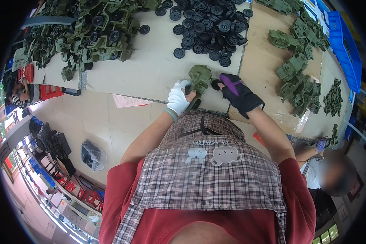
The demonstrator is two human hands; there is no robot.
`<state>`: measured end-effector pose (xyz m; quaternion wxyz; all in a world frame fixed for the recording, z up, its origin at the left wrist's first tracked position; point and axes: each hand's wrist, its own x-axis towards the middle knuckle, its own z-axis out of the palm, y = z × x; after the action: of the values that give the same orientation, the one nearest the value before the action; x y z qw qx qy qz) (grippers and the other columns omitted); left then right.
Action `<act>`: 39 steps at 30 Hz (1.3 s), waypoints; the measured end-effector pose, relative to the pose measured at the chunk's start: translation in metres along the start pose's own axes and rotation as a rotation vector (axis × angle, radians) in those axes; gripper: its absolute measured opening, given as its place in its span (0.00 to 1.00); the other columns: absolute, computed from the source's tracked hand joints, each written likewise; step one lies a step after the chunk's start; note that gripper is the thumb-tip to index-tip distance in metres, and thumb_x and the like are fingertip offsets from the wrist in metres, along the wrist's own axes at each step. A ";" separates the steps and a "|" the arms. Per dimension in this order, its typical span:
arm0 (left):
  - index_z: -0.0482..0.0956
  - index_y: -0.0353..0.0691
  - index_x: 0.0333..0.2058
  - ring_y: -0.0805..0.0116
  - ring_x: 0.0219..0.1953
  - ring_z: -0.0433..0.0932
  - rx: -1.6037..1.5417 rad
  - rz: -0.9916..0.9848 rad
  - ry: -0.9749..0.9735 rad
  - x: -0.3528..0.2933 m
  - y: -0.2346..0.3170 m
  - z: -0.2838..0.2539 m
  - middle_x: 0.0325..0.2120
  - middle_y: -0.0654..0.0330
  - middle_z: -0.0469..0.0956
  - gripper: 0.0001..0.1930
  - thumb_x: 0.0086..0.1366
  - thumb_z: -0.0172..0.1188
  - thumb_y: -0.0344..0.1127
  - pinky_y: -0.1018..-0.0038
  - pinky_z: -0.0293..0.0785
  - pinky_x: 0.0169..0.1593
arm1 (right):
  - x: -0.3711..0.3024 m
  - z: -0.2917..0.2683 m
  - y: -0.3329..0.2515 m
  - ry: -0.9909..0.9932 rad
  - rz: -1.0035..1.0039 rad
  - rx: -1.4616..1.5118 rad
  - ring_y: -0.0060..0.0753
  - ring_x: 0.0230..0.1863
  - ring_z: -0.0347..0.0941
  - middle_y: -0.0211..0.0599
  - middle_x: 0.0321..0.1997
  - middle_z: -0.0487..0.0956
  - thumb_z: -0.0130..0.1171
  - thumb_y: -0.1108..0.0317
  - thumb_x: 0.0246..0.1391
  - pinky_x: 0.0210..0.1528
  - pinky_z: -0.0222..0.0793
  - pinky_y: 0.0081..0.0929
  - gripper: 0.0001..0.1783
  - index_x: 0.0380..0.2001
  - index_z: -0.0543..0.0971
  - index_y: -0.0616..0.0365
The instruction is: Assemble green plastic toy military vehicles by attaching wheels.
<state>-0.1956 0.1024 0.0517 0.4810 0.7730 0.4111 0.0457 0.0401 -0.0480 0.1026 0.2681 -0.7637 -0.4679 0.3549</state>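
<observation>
My left hand, in a white glove with bare fingertips, is closed on a green plastic toy vehicle body above the table's near edge. A dark wheel shows at the lower end of that body. Just to the right, my right hand, in a black and purple glove, pinches a small black toy wheel close to the vehicle's side. Whether the wheel touches the body I cannot tell. Beyond both hands lies a heap of black wheels.
Green vehicles with wheels are piled at the far left. Green bodies and small green parts lie on the right, by a blue bin. A person with a purple glove sits at the right. A bagged bundle is on the floor.
</observation>
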 end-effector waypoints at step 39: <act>0.46 0.38 0.79 0.44 0.48 0.82 0.659 0.149 -0.331 -0.001 0.055 -0.020 0.49 0.44 0.80 0.59 0.58 0.74 0.50 0.52 0.82 0.49 | -0.007 0.003 -0.039 0.191 -0.342 -0.236 0.54 0.48 0.79 0.46 0.49 0.84 0.71 0.68 0.49 0.51 0.75 0.49 0.29 0.57 0.81 0.57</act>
<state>-0.1731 0.1053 0.1051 0.2618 0.9111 0.2629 -0.1797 0.0154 -0.0376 0.1321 0.2762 -0.7294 -0.6014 0.1733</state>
